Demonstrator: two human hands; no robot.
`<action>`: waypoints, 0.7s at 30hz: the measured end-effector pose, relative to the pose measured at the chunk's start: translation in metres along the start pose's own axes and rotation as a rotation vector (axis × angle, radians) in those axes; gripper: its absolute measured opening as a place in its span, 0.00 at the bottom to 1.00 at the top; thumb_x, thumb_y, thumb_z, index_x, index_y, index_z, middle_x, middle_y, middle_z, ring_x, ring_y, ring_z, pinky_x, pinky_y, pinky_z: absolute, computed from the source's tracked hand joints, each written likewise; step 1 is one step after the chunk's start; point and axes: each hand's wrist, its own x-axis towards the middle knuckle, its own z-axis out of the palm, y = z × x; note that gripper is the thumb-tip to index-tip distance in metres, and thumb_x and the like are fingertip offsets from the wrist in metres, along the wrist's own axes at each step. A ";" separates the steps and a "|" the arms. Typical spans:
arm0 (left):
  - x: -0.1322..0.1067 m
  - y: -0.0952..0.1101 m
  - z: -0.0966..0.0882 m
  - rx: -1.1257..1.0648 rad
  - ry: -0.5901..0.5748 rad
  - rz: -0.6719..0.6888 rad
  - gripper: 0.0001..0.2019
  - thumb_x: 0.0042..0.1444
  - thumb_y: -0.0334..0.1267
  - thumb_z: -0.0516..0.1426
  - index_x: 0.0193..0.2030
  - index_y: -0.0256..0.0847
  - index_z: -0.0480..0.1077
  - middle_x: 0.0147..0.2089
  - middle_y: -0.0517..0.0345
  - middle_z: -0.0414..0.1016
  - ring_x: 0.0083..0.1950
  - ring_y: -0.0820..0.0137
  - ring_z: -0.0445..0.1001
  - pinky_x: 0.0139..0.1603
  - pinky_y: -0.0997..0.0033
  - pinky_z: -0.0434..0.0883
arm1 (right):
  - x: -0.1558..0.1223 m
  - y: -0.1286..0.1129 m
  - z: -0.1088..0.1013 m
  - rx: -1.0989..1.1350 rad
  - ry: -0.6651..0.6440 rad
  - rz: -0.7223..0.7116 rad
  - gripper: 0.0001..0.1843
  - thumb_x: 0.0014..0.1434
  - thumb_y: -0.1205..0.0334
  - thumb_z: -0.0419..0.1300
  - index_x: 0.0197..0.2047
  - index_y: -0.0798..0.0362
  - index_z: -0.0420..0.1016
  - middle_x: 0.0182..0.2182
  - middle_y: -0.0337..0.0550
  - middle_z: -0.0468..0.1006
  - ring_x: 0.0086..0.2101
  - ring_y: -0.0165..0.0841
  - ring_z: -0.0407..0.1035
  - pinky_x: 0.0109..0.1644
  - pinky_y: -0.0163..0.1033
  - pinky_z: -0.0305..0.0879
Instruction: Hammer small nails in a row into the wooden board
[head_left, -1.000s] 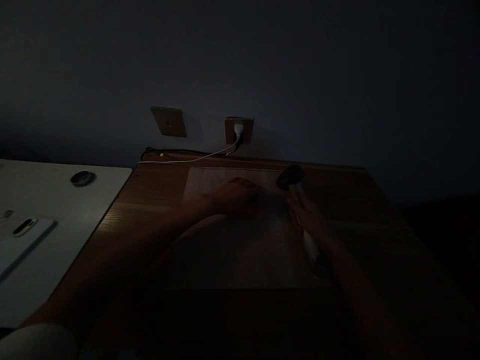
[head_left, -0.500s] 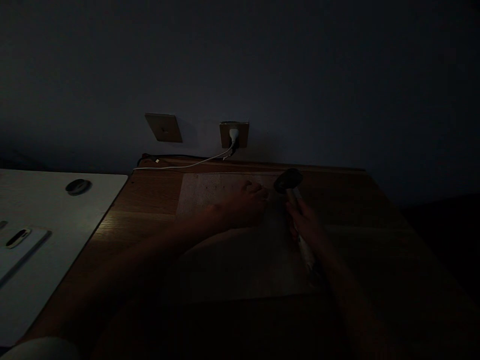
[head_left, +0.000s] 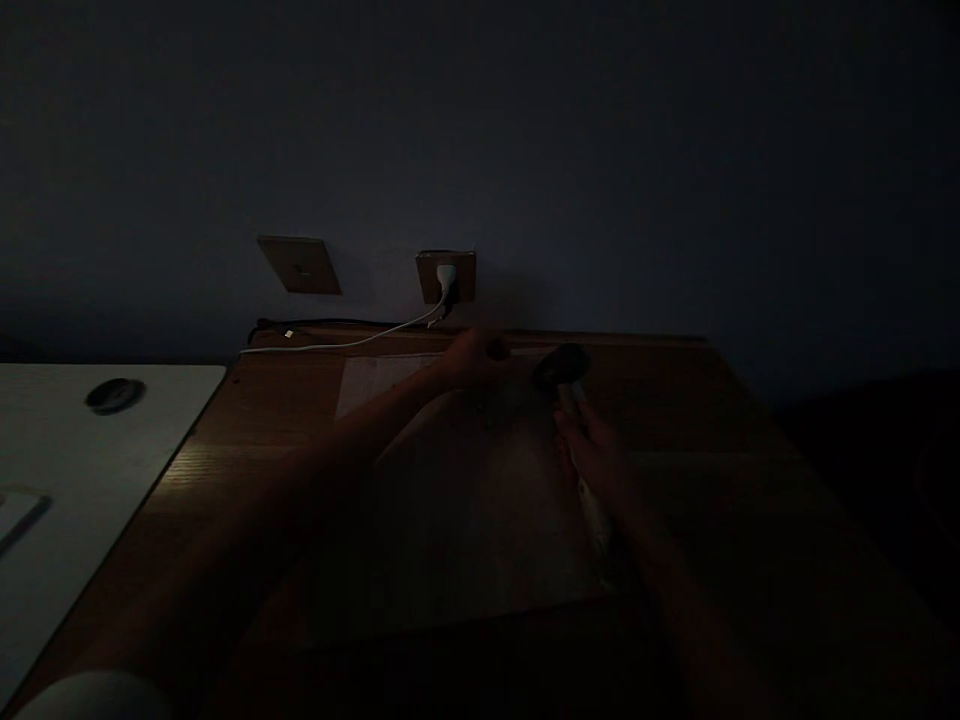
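Note:
The scene is very dark. My right hand (head_left: 594, 458) is wrapped round the pale handle of a hammer-like tool (head_left: 574, 420) whose dark head hovers over the far part of a pale sheet (head_left: 450, 520) on the wooden desk (head_left: 285, 420). My left hand (head_left: 476, 358) reaches out to the sheet's far edge, near the tool's head, fingers curled; whether it holds anything I cannot make out.
A white plug (head_left: 445, 276) sits in a wall socket, its white cable (head_left: 337, 343) running left along the desk's back edge. A blank wall plate (head_left: 298, 265) is to the left. A white table (head_left: 82, 450) with a dark round object (head_left: 114, 394) adjoins on the left.
My left hand has slid from the middle of the sheet to its far edge. The view has shifted right and up slightly. The tool stays gripped in my right hand.

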 end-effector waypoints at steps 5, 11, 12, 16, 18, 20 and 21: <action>0.019 -0.007 0.019 -0.089 -0.046 0.040 0.18 0.54 0.32 0.62 0.52 0.36 0.76 0.41 0.54 0.83 0.39 0.69 0.79 0.42 0.72 0.73 | -0.003 -0.005 -0.002 0.124 0.123 0.037 0.30 0.53 0.27 0.65 0.37 0.46 0.68 0.17 0.27 0.65 0.12 0.26 0.57 0.14 0.33 0.54; 0.028 -0.007 0.039 0.042 -0.114 0.166 0.11 0.55 0.31 0.60 0.44 0.36 0.80 0.43 0.55 0.84 0.44 0.66 0.80 0.46 0.71 0.74 | -0.001 -0.001 -0.006 0.090 0.090 0.063 0.29 0.55 0.28 0.64 0.36 0.46 0.68 0.16 0.26 0.64 0.12 0.26 0.56 0.13 0.33 0.52; 0.027 -0.008 0.040 0.072 -0.118 0.181 0.11 0.55 0.32 0.60 0.44 0.36 0.80 0.42 0.55 0.84 0.43 0.66 0.80 0.46 0.71 0.73 | -0.001 0.000 -0.006 0.075 0.085 0.055 0.28 0.55 0.29 0.65 0.35 0.46 0.68 0.16 0.26 0.65 0.12 0.26 0.56 0.13 0.33 0.53; 0.021 -0.012 0.039 0.145 -0.118 0.252 0.11 0.58 0.32 0.59 0.46 0.37 0.79 0.43 0.54 0.84 0.42 0.66 0.80 0.46 0.71 0.73 | -0.002 0.003 -0.004 0.045 0.077 0.040 0.26 0.57 0.32 0.65 0.33 0.46 0.67 0.16 0.27 0.66 0.13 0.26 0.57 0.14 0.33 0.54; 0.019 -0.011 0.038 0.211 -0.124 0.284 0.11 0.60 0.32 0.58 0.48 0.37 0.79 0.44 0.52 0.84 0.43 0.66 0.81 0.46 0.71 0.73 | -0.002 0.002 -0.003 0.047 0.078 0.041 0.26 0.57 0.32 0.64 0.33 0.46 0.67 0.16 0.27 0.65 0.12 0.26 0.57 0.14 0.33 0.54; 0.017 -0.007 0.035 0.297 -0.156 0.337 0.11 0.62 0.31 0.57 0.47 0.38 0.79 0.45 0.51 0.84 0.44 0.65 0.81 0.46 0.71 0.73 | -0.003 0.001 -0.003 0.047 0.077 0.041 0.26 0.57 0.32 0.64 0.33 0.46 0.67 0.16 0.27 0.65 0.12 0.26 0.57 0.14 0.33 0.53; 0.016 -0.004 0.034 0.334 -0.169 0.366 0.11 0.62 0.31 0.57 0.47 0.38 0.79 0.45 0.51 0.85 0.44 0.65 0.82 0.46 0.71 0.73 | -0.003 0.000 -0.003 0.047 0.074 0.046 0.26 0.57 0.32 0.64 0.33 0.46 0.67 0.15 0.27 0.65 0.12 0.26 0.58 0.14 0.33 0.54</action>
